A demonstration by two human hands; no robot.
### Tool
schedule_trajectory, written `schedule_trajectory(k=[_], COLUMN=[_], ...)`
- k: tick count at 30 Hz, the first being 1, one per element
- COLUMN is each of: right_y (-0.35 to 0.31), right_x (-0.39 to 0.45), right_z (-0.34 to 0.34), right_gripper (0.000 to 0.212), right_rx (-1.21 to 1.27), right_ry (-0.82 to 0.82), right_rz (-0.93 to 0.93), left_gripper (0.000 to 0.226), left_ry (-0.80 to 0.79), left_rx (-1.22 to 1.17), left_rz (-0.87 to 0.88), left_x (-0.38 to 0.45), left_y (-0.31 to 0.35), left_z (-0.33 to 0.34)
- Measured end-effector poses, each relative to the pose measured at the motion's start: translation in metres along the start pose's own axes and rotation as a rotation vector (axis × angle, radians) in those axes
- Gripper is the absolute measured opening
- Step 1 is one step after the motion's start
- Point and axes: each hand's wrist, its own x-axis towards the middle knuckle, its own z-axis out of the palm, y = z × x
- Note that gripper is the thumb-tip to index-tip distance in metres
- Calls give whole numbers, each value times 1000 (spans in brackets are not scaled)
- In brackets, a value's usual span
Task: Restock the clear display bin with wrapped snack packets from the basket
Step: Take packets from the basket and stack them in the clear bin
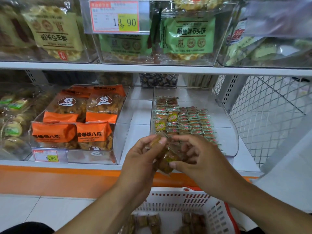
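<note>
A clear display bin (231, 132) stands on the lower shelf at right, with rows of small wrapped snack packets (190, 120) lying inside it. In front of the bin, both hands hold a small bunch of brown wrapped packets (167, 157). My left hand (143, 156) grips the bunch from the left, thumb on top. My right hand (197, 157) pinches it from the right with curled fingers. Below stands a white basket (170, 200) with orange trim, and more brown packets (148, 222) lie on its bottom.
Left of the bin, another clear bin (118, 132) holds orange snack bags. The upper shelf (152, 66) carries clear bins of green and yellow bags and a price tag (116, 16). A white mesh panel (270, 115) closes the shelf's right end.
</note>
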Motion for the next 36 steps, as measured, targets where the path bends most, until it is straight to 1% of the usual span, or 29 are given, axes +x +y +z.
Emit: schedule_trajectory(k=[3,4,7,10,14,16,18,19,20,22,23,25,26,28,30,32,36], right_y=[5,6,8,7,8,5,2,2,3,9,13,25,31,41,48,53,58], right_x=[1,1,3,4,6,9,17,24,34,59,71,95,105,123,135,143,148], right_z=[0,1,2,2,1,-1,-8,-15,-22,-34,-38,-40,-38,-32,-25,-19,-7], right_gripper=[62,63,60,53,50,52,51,50,49,48,48,54,56,59,58,56,56], right_rx=[-122,-119,-53,17,67,72,17,-25,-76,-168,-213,-293,-314,-320,-328,-337,-309], right_ry=[-49,-65,-74,-108,-159,-176,-158,-120,-67,16,31,36,27,5,-3,10,92], right_rz=[-9,-5,2,-6,-30,-50,-73,-82,-84,-55,-25,45,71,104,121,124,123], left_gripper=[62,62,53,56,43,46,52,50,44,21,21,38,43,45,54,65,74], left_ry=[8,13,54,72,26,2,-36,-39,-31,-3,-22,-93,-118,-161,-207,-203,-143], left_rx=[8,7,-9,-101,-17,24,38,73,149,379,494,681,759,939,1085,1170,1255], left_rz=[-21,-30,-76,-199,-266,-269,-243,-211,-170,-56,2,87,112,152,136,89,55], left_x=[-1,0,3,5,10,15,17,18,19,23,24,28,31,38,47,60,80], left_y=[-3,-4,-6,-9,-12,-12,-9,-7,-6,-4,-2,-1,-1,-2,-4,-7,-11], left_z=[4,6,12,17,16,15,17,19,21,23,24,26,27,32,37,40,41])
